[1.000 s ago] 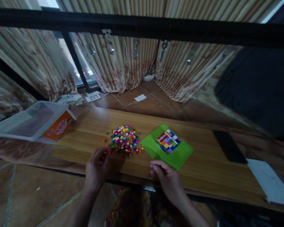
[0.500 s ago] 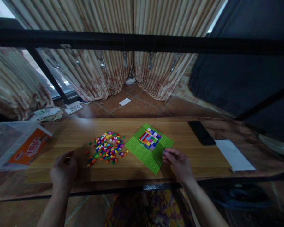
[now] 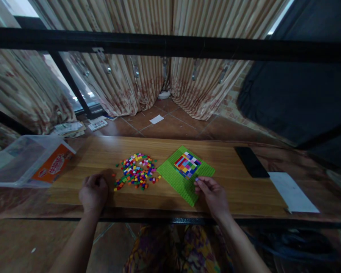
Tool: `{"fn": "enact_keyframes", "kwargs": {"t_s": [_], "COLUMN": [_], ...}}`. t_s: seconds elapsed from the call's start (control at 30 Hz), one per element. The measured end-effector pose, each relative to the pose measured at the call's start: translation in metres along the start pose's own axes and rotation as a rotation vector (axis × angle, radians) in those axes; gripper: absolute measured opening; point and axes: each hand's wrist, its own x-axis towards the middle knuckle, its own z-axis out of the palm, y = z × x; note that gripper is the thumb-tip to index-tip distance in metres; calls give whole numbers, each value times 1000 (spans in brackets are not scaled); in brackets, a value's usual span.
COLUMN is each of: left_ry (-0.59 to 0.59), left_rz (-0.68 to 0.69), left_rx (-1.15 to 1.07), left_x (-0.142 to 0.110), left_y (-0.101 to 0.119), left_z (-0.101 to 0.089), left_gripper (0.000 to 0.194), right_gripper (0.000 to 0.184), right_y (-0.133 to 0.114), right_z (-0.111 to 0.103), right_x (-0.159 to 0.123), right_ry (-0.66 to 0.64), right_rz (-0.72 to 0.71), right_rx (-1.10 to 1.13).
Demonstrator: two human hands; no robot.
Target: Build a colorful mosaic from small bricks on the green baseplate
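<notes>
My right hand (image 3: 214,195) pinches a small light purple brick (image 3: 197,179) between thumb and fingertips, over the near right part of a green studded baseplate (image 3: 176,178). A square patch of multicoloured bricks (image 3: 187,165) is pressed onto the plate, just beyond those fingertips. Left of the plate, a loose pile of small coloured bricks (image 3: 136,172) spreads across the wooden board. Beside the pile's near left side, my left hand (image 3: 93,193) rests with its fingers curled in. Whether anything is inside them is hidden.
A clear plastic box (image 3: 19,161) with an orange label stands at the left end of the wooden board (image 3: 147,144). To the right lie a black phone (image 3: 251,162) and a white paper sheet (image 3: 294,192). A dark metal bar (image 3: 170,45) crosses beyond the table, before striped curtains (image 3: 147,79).
The whole view has shifted, so the table appears farther right. My right hand, still pinching the brick, is closer to the brick patch. My left hand has come nearer the loose pile.
</notes>
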Motion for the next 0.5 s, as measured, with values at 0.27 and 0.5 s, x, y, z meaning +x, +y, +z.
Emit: {"fn": "enact_keyframes", "kwargs": {"t_s": [0.27, 0.5], "left_ry": [18, 26], "left_rz": [22, 25], "left_rx": [-27, -36], "left_x": [1, 0], "left_y": [-7, -4], "left_z": [6, 4], "left_gripper": [28, 27], "right_gripper": [29, 24], "right_y": [-7, -10], "right_z": [8, 22], "right_x": [12, 25], "right_ry": [53, 176], "right_rz": [-305, -515], "right_rx": [-440, -733]}}
